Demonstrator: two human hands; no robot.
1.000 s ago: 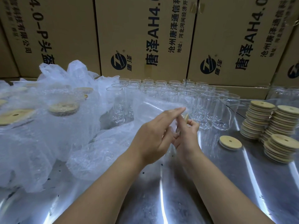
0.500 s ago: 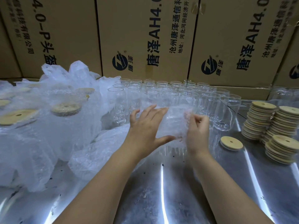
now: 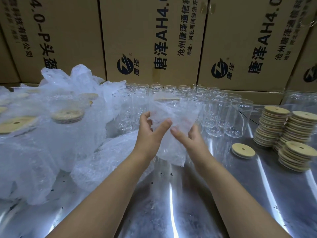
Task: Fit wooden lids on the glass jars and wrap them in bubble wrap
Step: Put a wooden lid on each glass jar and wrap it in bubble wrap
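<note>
A glass jar with a wooden lid, wrapped in bubble wrap (image 3: 173, 117), is held upright above the metal table (image 3: 171, 203) at centre. My left hand (image 3: 151, 133) grips its left side, thumb across the front. My right hand (image 3: 188, 136) holds its lower right side, thumb on the wrap. Behind stand several empty glass jars (image 3: 214, 110) in rows. A loose wooden lid (image 3: 243, 150) lies to the right, beside stacks of wooden lids (image 3: 288, 134).
Several wrapped, lidded jars (image 3: 66, 126) crowd the left side amid loose bubble wrap (image 3: 103, 162). Large printed cardboard boxes (image 3: 154, 40) form a wall behind the table. More glassware (image 3: 300, 98) stands at the far right.
My hands first met at the jar's top edge, then spread to the sides of the wrapped jar. Now the jar stands more upright and higher, both hands lower on the wrap.
</note>
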